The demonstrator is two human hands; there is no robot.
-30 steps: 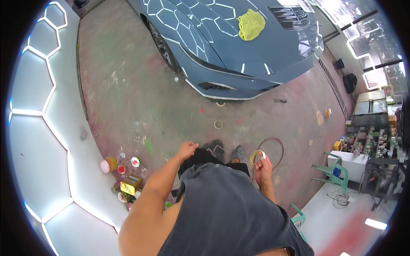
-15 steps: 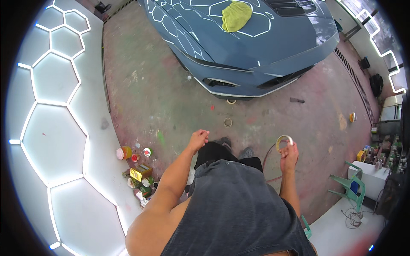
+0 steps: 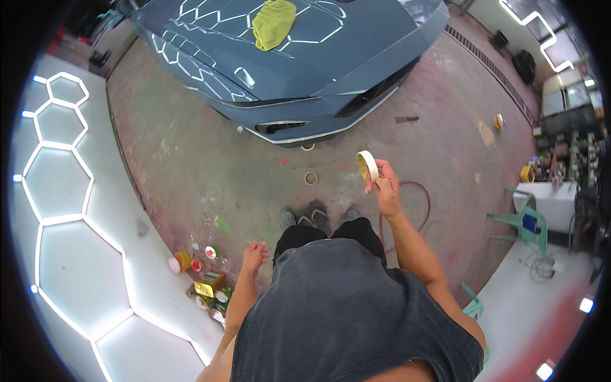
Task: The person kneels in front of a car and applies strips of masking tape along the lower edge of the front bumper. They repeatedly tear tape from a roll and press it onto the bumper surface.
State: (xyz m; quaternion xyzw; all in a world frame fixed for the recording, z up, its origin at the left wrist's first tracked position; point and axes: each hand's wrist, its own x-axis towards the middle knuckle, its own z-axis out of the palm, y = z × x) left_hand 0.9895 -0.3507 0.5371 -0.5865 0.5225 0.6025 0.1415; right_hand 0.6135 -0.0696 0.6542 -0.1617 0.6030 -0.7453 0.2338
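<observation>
- Just right of center frame, the right hand [image 3: 386,186] on my feed grips a roll of tape [image 3: 371,165], thumb and fingers closed on its right side; the roll is held on edge, its hole facing left.
- Lower left of center, the left hand [image 3: 255,256] hangs half open near the black trousers [image 3: 295,240], fingers loosely bent; I cannot tell whether it has hold of anything small.
- At top center, I see a blue-gray car [image 3: 347,60] with a crumpled yellow-green cloth [image 3: 273,25] on it.
- Mid-frame, 2 pale rings [image 3: 305,181] lie on the stained floor [image 3: 210,153], 1 of them at the car's nose.
- Right of center, a red hose [image 3: 428,205] loops near the right forearm [image 3: 414,247].
- At lower left, cans [image 3: 205,288] cluster by a white wall [image 3: 76,261] with hexagonal lights [image 3: 60,220].
- At far right, a green stool [image 3: 541,230] shows beside a white box [image 3: 547,198].
</observation>
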